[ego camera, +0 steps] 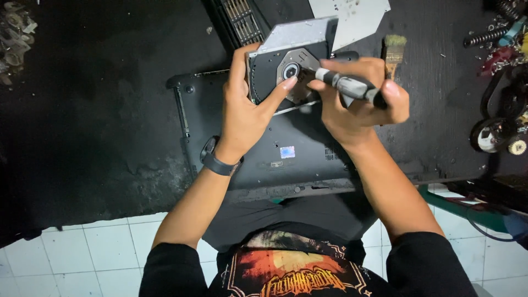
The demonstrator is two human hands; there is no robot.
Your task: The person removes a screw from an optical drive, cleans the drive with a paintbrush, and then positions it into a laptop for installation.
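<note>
Fingers of the left hand (245, 113) clasp an optical disc drive (289, 60), thumb along its left edge and forefinger stretched across the dark tray beside the round spindle hub, tilting the drive up above the rear edge of an upturned black laptop (275, 148). The right hand (357, 99) is clenched around the grey-and-black handle of a screwdriver (349, 85), whose tip meets the drive just right of the hub. A dark watch band circles the left wrist. The laptop lies base-up at the near edge of a worn black work surface (99, 121), partly overhanging white floor tiles (88, 253). Behind the drive rest a thin grey metal plate (352, 16) and a small brush (394, 52); springs and small parts (495, 33) crowd the surface's far right corner, more loose hardware (14, 33) its far left.
</note>
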